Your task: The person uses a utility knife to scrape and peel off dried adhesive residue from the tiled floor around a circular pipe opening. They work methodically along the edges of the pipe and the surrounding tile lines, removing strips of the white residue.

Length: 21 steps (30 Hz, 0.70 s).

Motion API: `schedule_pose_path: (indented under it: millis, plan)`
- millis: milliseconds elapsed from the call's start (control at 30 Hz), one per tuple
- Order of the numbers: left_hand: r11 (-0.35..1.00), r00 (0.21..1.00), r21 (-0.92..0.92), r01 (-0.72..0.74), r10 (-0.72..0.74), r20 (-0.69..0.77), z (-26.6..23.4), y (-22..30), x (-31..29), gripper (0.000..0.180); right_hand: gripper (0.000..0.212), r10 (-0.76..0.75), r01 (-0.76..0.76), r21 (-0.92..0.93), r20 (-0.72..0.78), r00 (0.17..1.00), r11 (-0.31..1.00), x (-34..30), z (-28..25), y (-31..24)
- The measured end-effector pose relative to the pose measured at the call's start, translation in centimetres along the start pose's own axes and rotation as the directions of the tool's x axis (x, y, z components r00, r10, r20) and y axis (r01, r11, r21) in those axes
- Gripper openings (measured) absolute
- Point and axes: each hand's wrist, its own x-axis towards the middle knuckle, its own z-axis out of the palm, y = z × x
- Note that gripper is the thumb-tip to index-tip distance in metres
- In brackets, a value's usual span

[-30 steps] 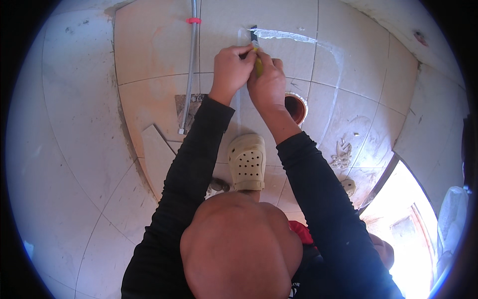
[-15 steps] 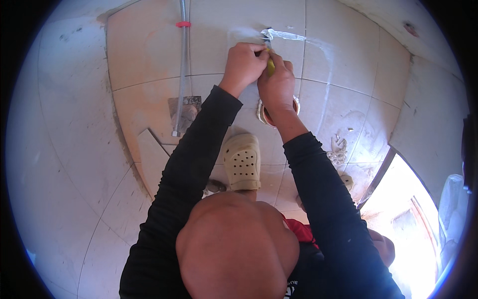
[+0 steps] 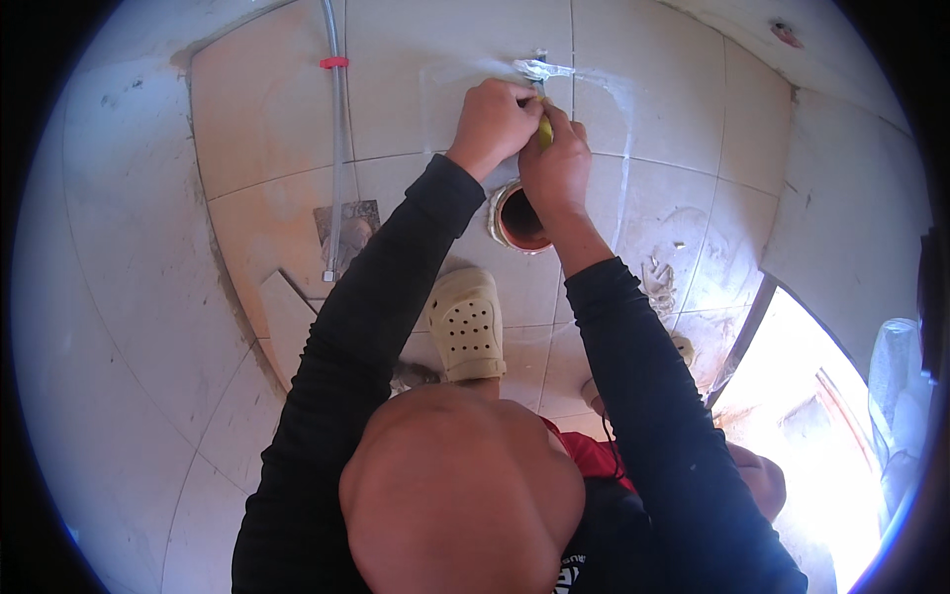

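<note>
My right hand (image 3: 556, 163) grips a slim yellow-handled tool (image 3: 545, 132) whose narrow front end points away from me; its exact kind is hard to make out. Curled beside it, my left hand (image 3: 495, 121) has its fingertips closed at the tool's front end. Just beyond the fingers, a crumpled whitish strip (image 3: 544, 70) lies on the floor tiles against the tool's tip. A round pipe opening (image 3: 502, 235) with a reddish-brown rim and a ragged pale edge is set in the floor, partly behind my right wrist.
A clear hose (image 3: 338, 119) with a red ring runs along the left. Near its end are a dark square patch (image 3: 356, 216) and a loose tile piece (image 3: 282, 312). My cream clog (image 3: 467, 322) stands on the tiles. Pale debris (image 3: 658, 282) lies right, near a bright doorway (image 3: 792, 396).
The view has shifted, and more of the pipe opening shows between my arms. The whitish strip looks shorter and more bunched at the tool's tip. Both hands keep their hold.
</note>
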Motion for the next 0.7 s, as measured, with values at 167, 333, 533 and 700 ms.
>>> schedule_pose_path:
  millis: [167, 333, 533, 700]
  plan:
    - [0.997, 0.99, 0.073, 0.033, -0.042, 0.135, 0.6, 0.1, 0.8, 0.028, 0.042, 0.021, -0.02, 0.03, -0.044, 0.999, 0.999, 0.3, -0.4, 0.5]
    - [0.998, 0.99, 0.068, 0.007, -0.016, 0.138, 2.1, 0.5, 1.2, 0.028, 0.041, 0.028, -0.029, -0.008, -0.036, 0.999, 1.0, 0.6, -1.5, 1.3]
    - [0.987, 0.988, 0.125, -0.097, 0.08, 0.135, 3.2, 0.5, 1.5, 0.027, 0.043, 0.034, -0.034, -0.005, -0.09, 0.995, 0.999, 0.6, -1.5, 2.1]
    - [0.995, 0.989, 0.07, -0.076, 0.066, 0.134, 3.9, 1.0, 0.8, 0.028, 0.043, 0.061, -0.064, -0.04, -0.077, 0.995, 0.997, 0.3, -2.5, 2.8]
